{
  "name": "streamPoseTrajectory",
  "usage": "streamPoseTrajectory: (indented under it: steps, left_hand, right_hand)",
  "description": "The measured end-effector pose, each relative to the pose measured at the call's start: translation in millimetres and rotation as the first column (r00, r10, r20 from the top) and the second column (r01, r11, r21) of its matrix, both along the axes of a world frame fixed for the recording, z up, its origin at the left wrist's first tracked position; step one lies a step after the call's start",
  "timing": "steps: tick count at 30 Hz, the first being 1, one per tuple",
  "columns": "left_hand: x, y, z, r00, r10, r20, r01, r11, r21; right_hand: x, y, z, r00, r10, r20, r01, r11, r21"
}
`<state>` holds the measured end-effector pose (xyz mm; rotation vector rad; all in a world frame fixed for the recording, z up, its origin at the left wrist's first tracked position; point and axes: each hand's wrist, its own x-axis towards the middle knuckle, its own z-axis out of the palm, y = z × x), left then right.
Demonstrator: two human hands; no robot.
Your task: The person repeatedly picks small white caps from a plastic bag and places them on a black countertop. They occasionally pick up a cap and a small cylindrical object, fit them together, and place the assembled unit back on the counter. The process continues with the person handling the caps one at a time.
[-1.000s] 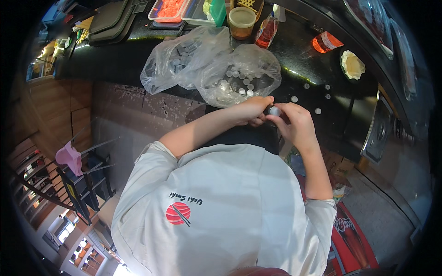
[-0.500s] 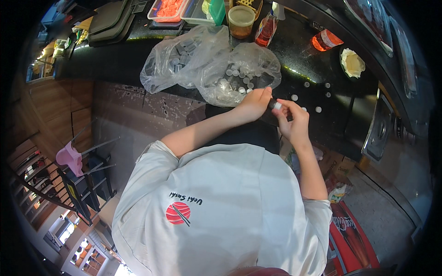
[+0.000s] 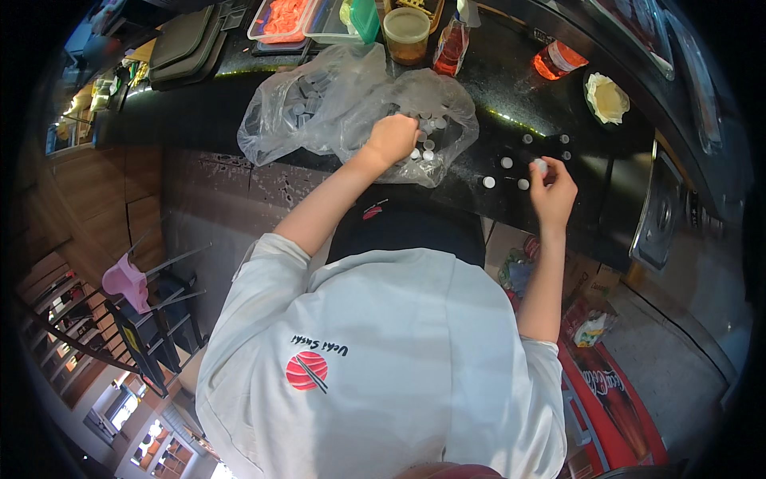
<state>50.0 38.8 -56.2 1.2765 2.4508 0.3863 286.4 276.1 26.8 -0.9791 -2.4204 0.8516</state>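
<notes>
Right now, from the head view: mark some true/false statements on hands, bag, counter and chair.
1. The right hand holds a small white-capped container. True.
2. The left hand is right of the right hand. False: it is to the left, at the clear plastic bag, fingertips hidden.
3. The clear rectangular tub of coral-pink pieces stands left of the round brown-filled plastic tub. True.
4. The chair's plastic seat is green. False: it is pink.
5. The shiny counter is black. True.

2 hands (image 3: pixel 392 140), 2 clr bags (image 3: pixel 279 120), min. 5 loose wht caps (image 3: pixel 488 182), 1 pink seat (image 3: pixel 126 279)
</notes>
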Motion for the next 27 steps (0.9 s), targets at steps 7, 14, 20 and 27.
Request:
streamPoseTrajectory:
  steps: [7, 14, 20, 27]
  left_hand:
    - [-2, -1, -62, 0.947, -0.076, -0.311, 0.102, 0.992, 0.069]
    - [-5, -1, -74, 0.983, 0.033, -0.182, -0.048, 0.996, -0.078]
    - [46, 11, 43, 0.668, 0.128, 0.733, -0.347, 0.925, 0.155]
    - [64, 12, 47, -0.109, -0.066, 0.992, -0.427, 0.904, 0.013]
  right_hand:
    - [13, 47, -68, 0.884, -0.107, 0.455, 0.076, 0.993, 0.085]
    - [1, 29, -62, 0.917, -0.087, 0.390, 0.026, 0.987, 0.158]
    - [-25, -56, -3, 0.923, 0.336, -0.189, -0.379, 0.879, -0.289]
    - [-31, -82, -1, 0.855, 0.438, -0.278, -0.490, 0.857, -0.160]
